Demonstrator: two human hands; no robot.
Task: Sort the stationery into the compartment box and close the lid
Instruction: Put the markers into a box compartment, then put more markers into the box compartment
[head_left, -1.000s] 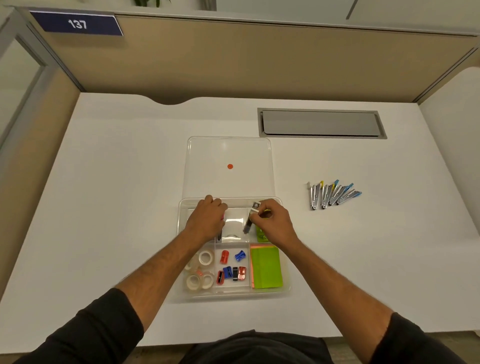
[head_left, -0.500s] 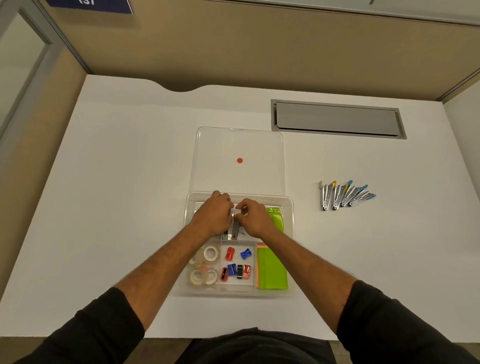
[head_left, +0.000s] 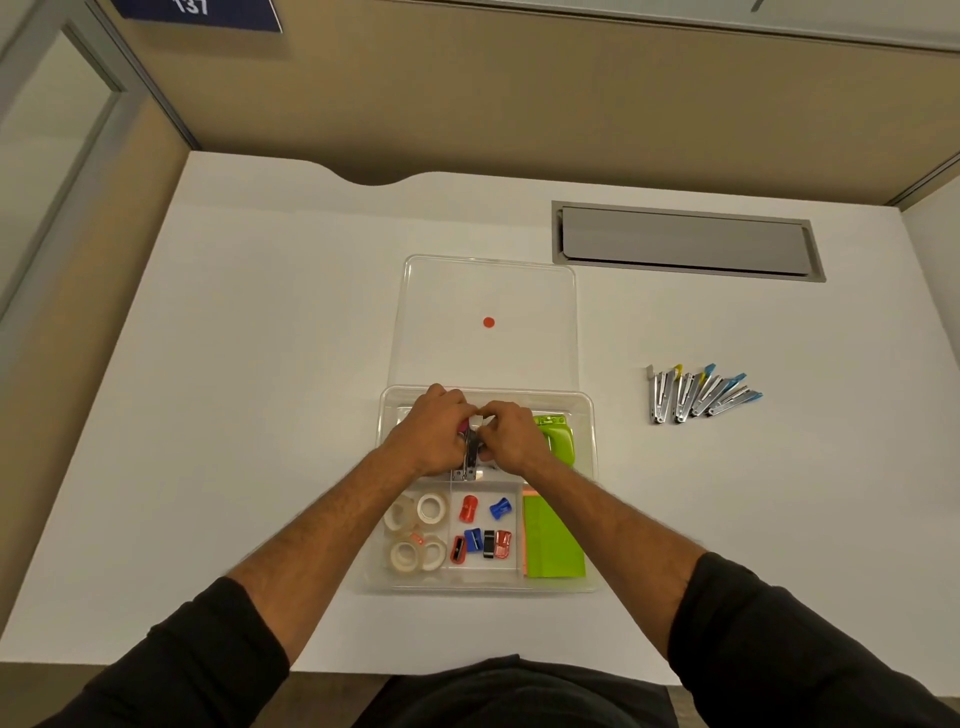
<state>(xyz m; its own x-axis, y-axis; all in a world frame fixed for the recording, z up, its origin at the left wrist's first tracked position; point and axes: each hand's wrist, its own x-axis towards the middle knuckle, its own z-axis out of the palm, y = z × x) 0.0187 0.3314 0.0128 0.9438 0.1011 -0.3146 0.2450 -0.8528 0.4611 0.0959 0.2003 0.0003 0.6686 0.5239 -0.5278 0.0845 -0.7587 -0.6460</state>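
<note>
Together, hands (head_left: 480, 434) gripping stapler (head_left: 471, 457), over box (head_left: 589, 467)

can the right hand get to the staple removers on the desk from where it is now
Probably yes. The staple removers lie in the open on the desk, right of the compartment box, nothing between. But the right hand is gripping a metal item.

Warm, even overhead light falls on the white surface (head_left: 260, 364); shadows are soft and faint. Wide-angle distortion bends the edges; the hands look slightly blurred, the rest fairly sharp.
</note>
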